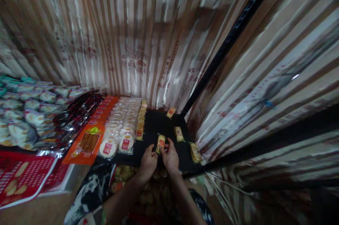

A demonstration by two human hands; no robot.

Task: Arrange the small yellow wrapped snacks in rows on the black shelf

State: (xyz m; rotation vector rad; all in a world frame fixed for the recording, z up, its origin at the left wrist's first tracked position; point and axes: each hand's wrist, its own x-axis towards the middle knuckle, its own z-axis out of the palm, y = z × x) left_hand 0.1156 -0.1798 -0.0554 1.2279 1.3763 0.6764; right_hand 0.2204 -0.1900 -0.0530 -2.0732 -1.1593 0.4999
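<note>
A small yellow snack packet (161,141) with a red label is held upright over the black shelf (152,120). My right hand (171,158) grips it by its right side, with the thumb at its front. Just left of the packet is my left hand (148,161), its fingers loosely curled and the thumb apart from the index finger. Further packets of the same yellow kind lie around: one by the back wall (171,112), one to the right (179,134), and a short stack near the right post (195,152). A row of them (141,120) runs along the left.
Left of the row stand clear packs of round white crackers (127,142), orange snack bags (88,142), dark shiny packs (76,115) and white bags (31,105). Striped sheeting (127,41) closes the back. A black post (222,55) rises at the right; an open box (124,175) with packets sits below the shelf.
</note>
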